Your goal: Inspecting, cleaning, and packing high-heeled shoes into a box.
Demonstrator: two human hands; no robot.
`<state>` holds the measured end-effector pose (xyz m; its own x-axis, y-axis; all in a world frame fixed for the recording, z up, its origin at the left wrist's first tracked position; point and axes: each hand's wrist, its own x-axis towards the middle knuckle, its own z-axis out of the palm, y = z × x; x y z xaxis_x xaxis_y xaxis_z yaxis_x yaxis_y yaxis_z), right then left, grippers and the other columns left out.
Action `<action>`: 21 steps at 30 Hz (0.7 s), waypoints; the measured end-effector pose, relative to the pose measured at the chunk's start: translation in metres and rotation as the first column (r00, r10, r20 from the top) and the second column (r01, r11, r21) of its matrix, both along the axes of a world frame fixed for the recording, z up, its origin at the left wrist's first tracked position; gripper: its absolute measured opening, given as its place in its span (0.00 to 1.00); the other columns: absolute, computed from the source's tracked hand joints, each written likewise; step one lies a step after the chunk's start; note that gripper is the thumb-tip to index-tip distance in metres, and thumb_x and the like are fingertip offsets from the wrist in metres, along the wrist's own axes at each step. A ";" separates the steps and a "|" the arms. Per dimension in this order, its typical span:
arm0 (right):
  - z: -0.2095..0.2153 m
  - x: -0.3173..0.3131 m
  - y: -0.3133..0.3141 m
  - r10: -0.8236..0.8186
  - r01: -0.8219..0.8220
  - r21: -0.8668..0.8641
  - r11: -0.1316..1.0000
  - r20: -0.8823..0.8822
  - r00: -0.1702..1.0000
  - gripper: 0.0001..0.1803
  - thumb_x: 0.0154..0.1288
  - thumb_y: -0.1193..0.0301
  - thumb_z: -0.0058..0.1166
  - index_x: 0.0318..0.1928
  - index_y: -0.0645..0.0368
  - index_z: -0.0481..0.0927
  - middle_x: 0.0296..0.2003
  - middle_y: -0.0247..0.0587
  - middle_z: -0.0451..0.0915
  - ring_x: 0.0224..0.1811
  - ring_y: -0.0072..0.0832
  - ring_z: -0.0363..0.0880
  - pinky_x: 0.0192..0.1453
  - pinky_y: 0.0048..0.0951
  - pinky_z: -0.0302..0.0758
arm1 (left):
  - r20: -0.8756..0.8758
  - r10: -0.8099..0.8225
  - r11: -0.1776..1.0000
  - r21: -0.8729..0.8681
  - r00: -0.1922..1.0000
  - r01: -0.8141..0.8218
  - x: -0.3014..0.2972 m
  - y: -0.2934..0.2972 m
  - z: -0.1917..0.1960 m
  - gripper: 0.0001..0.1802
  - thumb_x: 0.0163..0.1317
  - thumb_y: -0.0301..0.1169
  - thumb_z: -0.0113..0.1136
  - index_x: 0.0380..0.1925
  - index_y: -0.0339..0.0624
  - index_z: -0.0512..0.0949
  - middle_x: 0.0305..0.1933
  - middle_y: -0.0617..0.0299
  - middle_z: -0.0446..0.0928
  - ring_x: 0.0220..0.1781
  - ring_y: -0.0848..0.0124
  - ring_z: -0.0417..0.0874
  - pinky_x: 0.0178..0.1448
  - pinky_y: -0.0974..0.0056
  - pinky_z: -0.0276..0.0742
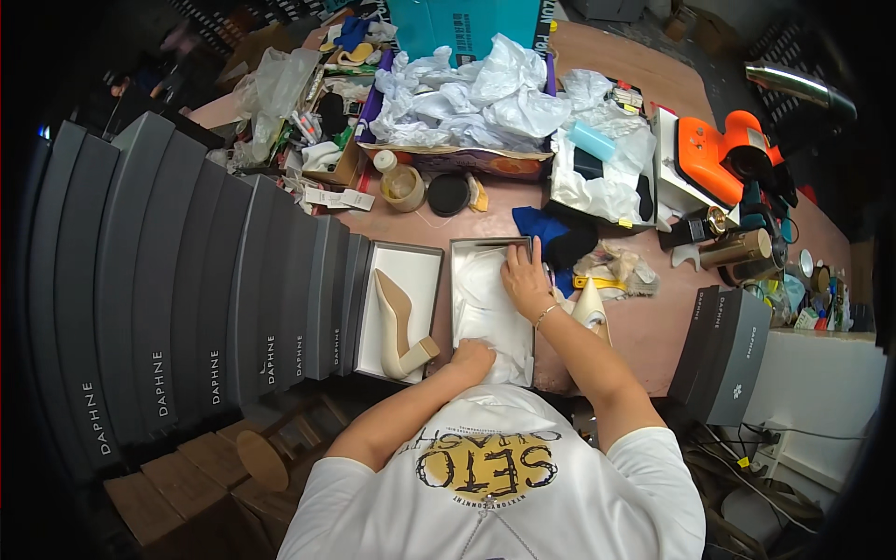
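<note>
A shoebox [455, 280] lined with white tissue paper [481, 294] lies in front of me. My left hand [474, 361] rests at its near left edge with the fingers curled closed against the tissue. What those fingers grip is hidden. Over the far right side of the same box, my right hand [527, 283] has its fingers stretched out, touching the tissue and the rim. Just left, a shallow grey box lid [431, 280] with a white inside holds a cream block-heeled pump [397, 322] on its side. A second cream pump [591, 313] lies beyond my right forearm, which partly covers it.
Stacked dark grey shoeboxes [173, 289] stand like a wall on the left. More shoeboxes [723, 350] are at the right edge. Behind are a large box of crumpled tissue [467, 98], a glue jar [401, 187], blue cloth [541, 227] and an orange device [714, 159].
</note>
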<state>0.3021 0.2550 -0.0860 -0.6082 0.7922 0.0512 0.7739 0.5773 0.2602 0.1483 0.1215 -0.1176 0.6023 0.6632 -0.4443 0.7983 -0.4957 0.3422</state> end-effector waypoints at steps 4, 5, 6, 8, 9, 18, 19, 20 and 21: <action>-0.013 -0.002 0.004 -0.096 0.054 -0.314 0.948 -0.120 0.988 0.10 0.62 0.72 0.47 0.37 0.55 0.82 0.38 0.41 0.78 0.48 0.37 0.76 0.71 0.64 0.44 | 0.490 0.150 0.985 0.005 0.859 -0.175 -0.012 0.003 0.010 0.09 0.50 0.27 0.63 0.32 0.40 0.77 0.34 0.53 0.78 0.38 0.55 0.80 0.48 0.54 0.75; -0.019 0.004 -0.001 -0.086 0.047 -0.318 0.947 -0.111 0.990 0.09 0.62 0.72 0.47 0.37 0.55 0.82 0.38 0.41 0.78 0.47 0.36 0.76 0.71 0.65 0.43 | 0.623 0.217 0.973 -0.072 0.752 -0.221 -0.016 0.009 0.022 0.09 0.49 0.25 0.64 0.31 0.40 0.76 0.34 0.54 0.78 0.37 0.56 0.80 0.47 0.55 0.75; -0.011 0.006 -0.008 -0.072 0.034 -0.326 0.945 -0.105 0.992 0.09 0.62 0.72 0.46 0.37 0.55 0.82 0.37 0.41 0.78 0.47 0.36 0.77 0.71 0.65 0.43 | 0.597 0.395 0.918 -0.229 0.698 -0.324 -0.023 0.017 0.046 0.08 0.49 0.24 0.63 0.29 0.38 0.75 0.32 0.58 0.77 0.35 0.60 0.79 0.44 0.60 0.75; 0.006 0.007 -0.012 -0.063 0.014 -0.336 0.942 -0.134 0.989 0.10 0.61 0.73 0.46 0.37 0.56 0.81 0.36 0.42 0.79 0.45 0.37 0.78 0.69 0.62 0.48 | 0.557 0.693 0.720 -0.502 0.458 -0.479 -0.048 0.033 0.076 0.07 0.50 0.21 0.61 0.28 0.36 0.73 0.29 0.64 0.75 0.31 0.70 0.76 0.38 0.67 0.73; 0.015 0.004 -0.010 -0.063 0.001 -0.342 0.940 -0.168 0.984 0.10 0.61 0.73 0.45 0.37 0.56 0.81 0.36 0.43 0.79 0.44 0.38 0.78 0.68 0.60 0.54 | 0.536 0.801 0.589 -0.625 0.267 -0.512 -0.065 0.039 0.083 0.06 0.52 0.20 0.59 0.29 0.37 0.73 0.27 0.66 0.74 0.30 0.76 0.74 0.35 0.70 0.72; -0.048 -0.058 0.034 -0.306 0.025 -0.566 0.824 -0.406 0.861 0.16 0.61 0.71 0.50 0.50 0.57 0.74 0.42 0.53 0.79 0.44 0.46 0.82 0.42 0.45 0.79 | 0.747 0.542 0.490 0.092 0.386 -0.867 -0.126 0.113 0.099 0.20 0.58 0.32 0.64 0.48 0.35 0.73 0.48 0.47 0.75 0.51 0.54 0.77 0.57 0.58 0.71; -0.048 -0.058 0.033 -0.367 0.084 -0.612 0.787 -0.355 0.860 0.18 0.61 0.69 0.52 0.52 0.56 0.73 0.43 0.53 0.79 0.44 0.47 0.81 0.43 0.45 0.78 | 0.731 0.513 0.519 0.153 0.450 -0.841 -0.125 0.105 0.099 0.23 0.59 0.33 0.64 0.52 0.36 0.73 0.55 0.44 0.74 0.58 0.50 0.74 0.62 0.55 0.69; -0.048 -0.057 0.032 -0.426 0.143 -0.652 0.744 -0.299 0.854 0.19 0.60 0.68 0.54 0.53 0.56 0.73 0.43 0.54 0.79 0.44 0.48 0.81 0.43 0.46 0.78 | 0.736 0.560 0.495 0.071 0.380 -0.866 -0.131 0.092 0.094 0.27 0.60 0.35 0.62 0.57 0.36 0.70 0.62 0.43 0.69 0.65 0.49 0.69 0.66 0.55 0.64; -0.047 -0.057 0.029 -0.484 0.202 -0.694 0.691 -0.237 0.843 0.21 0.60 0.67 0.56 0.54 0.55 0.73 0.44 0.54 0.79 0.43 0.48 0.81 0.44 0.47 0.78 | 0.670 0.660 0.427 0.037 0.340 -0.903 -0.138 0.074 0.085 0.27 0.62 0.37 0.60 0.58 0.35 0.70 0.61 0.42 0.70 0.65 0.49 0.69 0.66 0.55 0.65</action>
<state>0.2455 0.2838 -0.1334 -0.3272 0.8690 -0.3713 0.8984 0.1642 -0.4072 0.0105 0.1957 -0.0328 -0.2784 0.9554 0.0988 0.6294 0.1037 0.7702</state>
